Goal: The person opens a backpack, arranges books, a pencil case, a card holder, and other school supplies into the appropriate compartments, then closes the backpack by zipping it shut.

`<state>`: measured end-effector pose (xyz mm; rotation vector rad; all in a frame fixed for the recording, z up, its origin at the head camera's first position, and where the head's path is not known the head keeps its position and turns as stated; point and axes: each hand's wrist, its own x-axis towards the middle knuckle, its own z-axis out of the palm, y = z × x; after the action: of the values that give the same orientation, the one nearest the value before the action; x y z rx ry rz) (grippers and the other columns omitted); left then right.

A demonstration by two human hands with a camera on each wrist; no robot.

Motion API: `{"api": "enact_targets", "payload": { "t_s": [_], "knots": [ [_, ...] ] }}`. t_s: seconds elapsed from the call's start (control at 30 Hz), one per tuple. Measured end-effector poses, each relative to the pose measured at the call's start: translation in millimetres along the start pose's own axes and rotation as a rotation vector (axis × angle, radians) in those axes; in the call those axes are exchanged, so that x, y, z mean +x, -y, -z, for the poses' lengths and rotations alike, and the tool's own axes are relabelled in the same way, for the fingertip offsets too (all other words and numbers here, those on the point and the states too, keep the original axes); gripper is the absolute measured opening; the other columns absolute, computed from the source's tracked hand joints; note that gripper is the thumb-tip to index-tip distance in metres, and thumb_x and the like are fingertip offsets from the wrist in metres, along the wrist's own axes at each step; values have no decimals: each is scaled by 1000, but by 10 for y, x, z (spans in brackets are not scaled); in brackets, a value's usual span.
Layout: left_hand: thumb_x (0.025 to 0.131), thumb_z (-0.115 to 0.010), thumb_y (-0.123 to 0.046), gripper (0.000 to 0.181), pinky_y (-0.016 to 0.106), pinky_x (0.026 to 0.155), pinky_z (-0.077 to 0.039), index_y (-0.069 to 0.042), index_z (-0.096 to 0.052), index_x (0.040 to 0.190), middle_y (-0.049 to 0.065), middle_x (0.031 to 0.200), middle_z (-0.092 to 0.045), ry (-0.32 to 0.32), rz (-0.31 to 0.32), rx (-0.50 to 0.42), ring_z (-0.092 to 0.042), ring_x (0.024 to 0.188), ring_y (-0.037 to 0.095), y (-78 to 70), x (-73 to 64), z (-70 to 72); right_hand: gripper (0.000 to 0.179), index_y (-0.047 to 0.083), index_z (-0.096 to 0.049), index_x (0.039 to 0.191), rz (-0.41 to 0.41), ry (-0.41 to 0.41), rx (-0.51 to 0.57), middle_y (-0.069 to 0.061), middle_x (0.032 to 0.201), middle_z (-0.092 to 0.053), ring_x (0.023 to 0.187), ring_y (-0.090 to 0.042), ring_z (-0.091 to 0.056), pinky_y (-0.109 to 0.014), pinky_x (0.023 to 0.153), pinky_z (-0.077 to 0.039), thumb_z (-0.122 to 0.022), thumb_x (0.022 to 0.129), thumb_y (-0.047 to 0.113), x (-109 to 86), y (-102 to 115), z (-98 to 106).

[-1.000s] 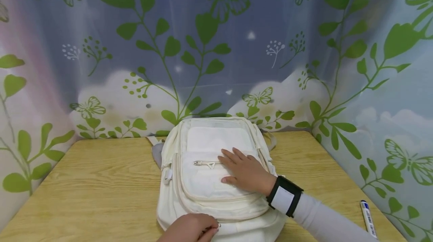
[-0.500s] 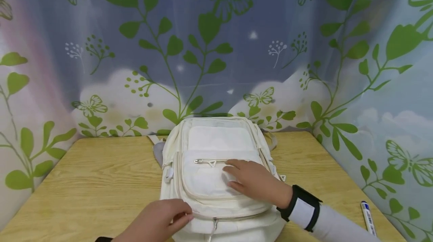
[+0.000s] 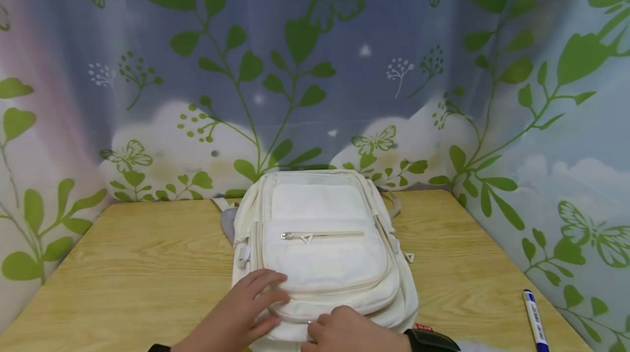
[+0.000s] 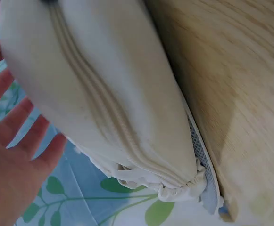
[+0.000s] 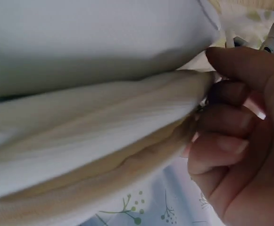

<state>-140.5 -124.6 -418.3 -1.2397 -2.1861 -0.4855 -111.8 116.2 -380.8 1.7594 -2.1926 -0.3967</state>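
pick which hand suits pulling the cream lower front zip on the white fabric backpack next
Probably the right hand: its fingers pinch at the zip, while the left hand has its fingers spread.

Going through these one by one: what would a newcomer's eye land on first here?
Probably the cream backpack lying mid-table, with the left hand spread at its near left side and the right hand curled at its near edge. Behind it, the backdrop of big green leaves and butterflies competes for attention. A marker lies by the table's right edge.
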Motion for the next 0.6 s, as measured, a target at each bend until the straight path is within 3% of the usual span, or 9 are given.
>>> {"api": "enact_targets", "payload": {
  "t_s": [0.1,0.23,0.4,0.5,0.6],
  "knots": [
    [89,-63,-31,13,32,94,-40,-22,-59,98,-1,120,-58,-25,-54,32,-53,111,16,2,6,-70,18,29,-55,78,-6,-17,27,18,67,-50,52,6,-35,-10,43,-19,-53,91,41,-39,5,-3],
    [89,-62,-32,15,34,94,-41,-23,-59,100,0,119,-60,-29,-98,82,-55,110,17,-26,11,-92,15,30,-57,79,-16,10,87,20,70,-52,54,8,-37,-7,44,-19,-56,89,41,-128,-28,65],
    [96,-49,-38,18,35,92,-42,-26,-62,102,0,119,-61,-39,-112,149,-56,109,19,-71,6,-76,16,30,-57,74,-66,-4,176,21,67,-52,56,9,-40,-5,47,-22,-58,88,38,-187,-72,149],
    [100,-38,-38,28,32,89,-44,-25,-64,98,0,117,-62,-57,-108,178,-57,107,20,-96,9,-77,21,29,-55,70,-106,-12,262,21,63,-49,54,12,-35,-4,48,-22,-57,89,37,-238,-80,172],
    [101,-31,-37,35,30,87,-47,-24,-63,96,1,116,-62,-55,-105,203,-58,105,21,-117,13,-74,14,28,-58,81,-175,31,383,23,64,-48,53,14,-31,-3,49,-24,-55,91,36,-338,-101,186]
  ]
}}
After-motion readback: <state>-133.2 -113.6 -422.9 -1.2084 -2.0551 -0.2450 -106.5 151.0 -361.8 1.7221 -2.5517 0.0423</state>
